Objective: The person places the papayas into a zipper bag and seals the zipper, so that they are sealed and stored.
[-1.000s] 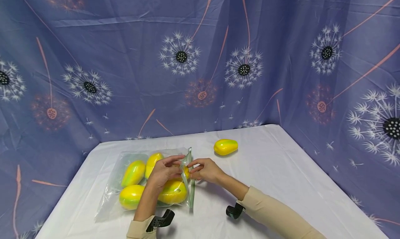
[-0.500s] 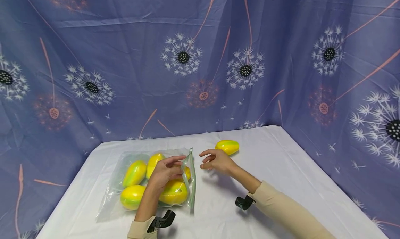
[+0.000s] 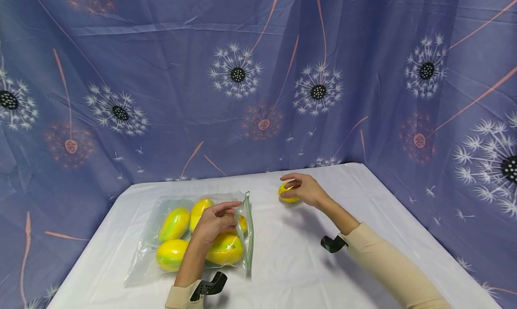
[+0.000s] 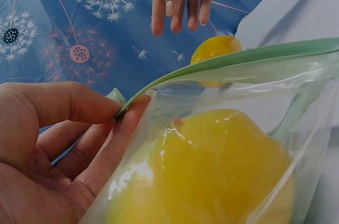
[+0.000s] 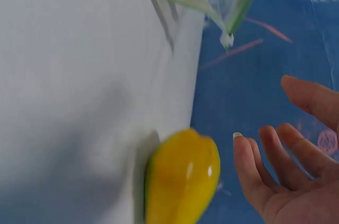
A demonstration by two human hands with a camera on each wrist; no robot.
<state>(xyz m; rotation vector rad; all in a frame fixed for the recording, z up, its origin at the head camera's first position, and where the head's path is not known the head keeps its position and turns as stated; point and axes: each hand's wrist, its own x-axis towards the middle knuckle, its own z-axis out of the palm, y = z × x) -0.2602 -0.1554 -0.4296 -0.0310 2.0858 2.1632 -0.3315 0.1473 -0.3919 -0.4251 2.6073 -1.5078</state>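
A clear zip bag (image 3: 139, 262) lies on the left of the table with several yellow-green papayas (image 3: 174, 224) inside. My left hand (image 3: 212, 223) pinches the bag's rim near its mouth; in the left wrist view the green zip strip (image 4: 254, 54) passes between thumb and finger. Further right and back, a single papaya (image 3: 287, 194) rests on the cloth. Over it hovers my right hand (image 3: 306, 190), fingers spread and partly covering it. The right wrist view shows a gap between that hand (image 5: 296, 176) and the papaya (image 5: 183, 181).
A white cloth (image 3: 291, 273) covers the table. Behind and at the sides hangs a blue curtain (image 3: 173, 98) with a dandelion print, close to the table's back edge. Each wrist carries a black camera mount (image 3: 333, 244).
From the bag's mouth, my right hand has let go and moved right and back to the lone papaya. My left hand stays at the bag's rim.
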